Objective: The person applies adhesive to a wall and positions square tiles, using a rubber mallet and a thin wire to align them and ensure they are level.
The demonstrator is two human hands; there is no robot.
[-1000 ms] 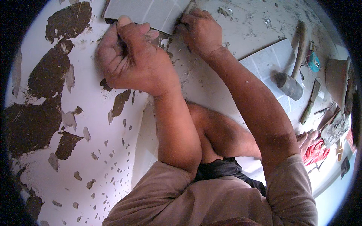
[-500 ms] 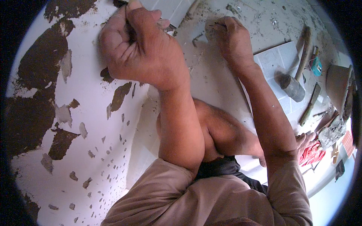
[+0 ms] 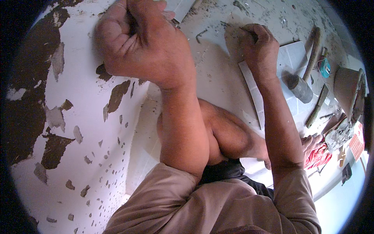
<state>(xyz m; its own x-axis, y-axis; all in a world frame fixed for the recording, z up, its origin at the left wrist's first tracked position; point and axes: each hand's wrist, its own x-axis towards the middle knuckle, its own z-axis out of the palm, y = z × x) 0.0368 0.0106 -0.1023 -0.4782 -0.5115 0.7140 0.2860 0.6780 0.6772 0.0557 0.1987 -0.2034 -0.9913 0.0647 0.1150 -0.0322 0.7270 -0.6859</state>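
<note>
Head fisheye, looking down, close over arms, probably crouched

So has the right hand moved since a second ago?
Yes. The right hand has left the grey tile by the left hand and shifted right, toward the hammer.

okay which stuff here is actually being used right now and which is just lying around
In use: left hand at the pale tile; right hand on the mortar-smeared floor.

Lying about: rubber mallet, loose white tile, blue spool, red cloth.
</note>
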